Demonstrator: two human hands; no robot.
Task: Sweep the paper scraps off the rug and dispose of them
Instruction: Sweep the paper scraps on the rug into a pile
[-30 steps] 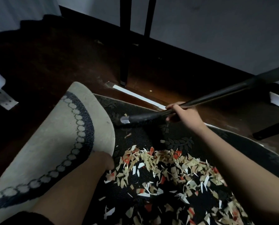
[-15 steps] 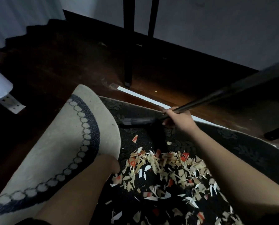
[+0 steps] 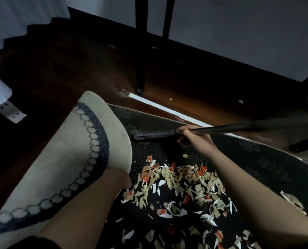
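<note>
Two hands, right hand (image 3: pixel 192 141) fingers curled round broom handle (image 3: pixel 239 127), left hand (image 3: pixel 121 178) holding folded rug (image 3: pixel 88 150), fingers hidden, scraps (image 3: pixel 182 184) heaped

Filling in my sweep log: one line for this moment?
left hand holds folded rug edge | right hand grips broom | paper scraps piled on rug

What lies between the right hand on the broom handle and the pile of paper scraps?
In the head view, only bare dark patterned rug separates the right hand from the paper scraps, apart from one stray scrap just below the hand.
</note>
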